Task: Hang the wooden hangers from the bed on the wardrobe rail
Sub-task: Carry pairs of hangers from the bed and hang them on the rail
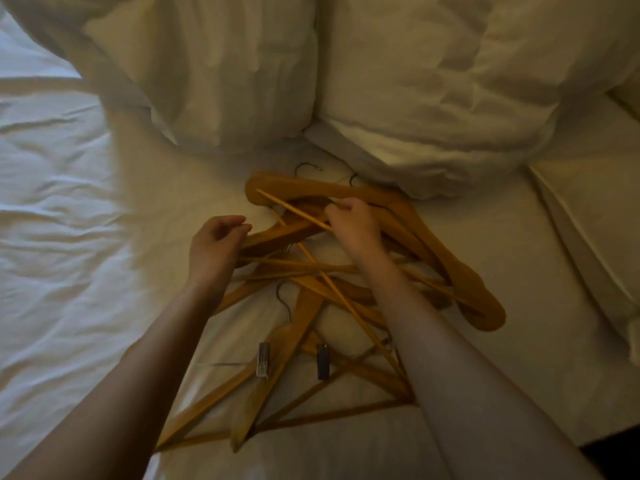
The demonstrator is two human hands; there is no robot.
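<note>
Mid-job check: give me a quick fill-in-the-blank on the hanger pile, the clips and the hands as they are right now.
1. The wooden hangers lie in a tangled pile on the ____.
2. The right hand is closed on a thin hanger ____.
3. The left hand hovers at the pile's ____ side.
4. Two metal clips show at the pile's near end; nothing hangs on a ____ yet.

Missing words: bed; bar; left; rail

hangers (pixel 311 271) — overlaps unclear | right hand (pixel 349 223) — fingertips hidden, grip untellable
</note>
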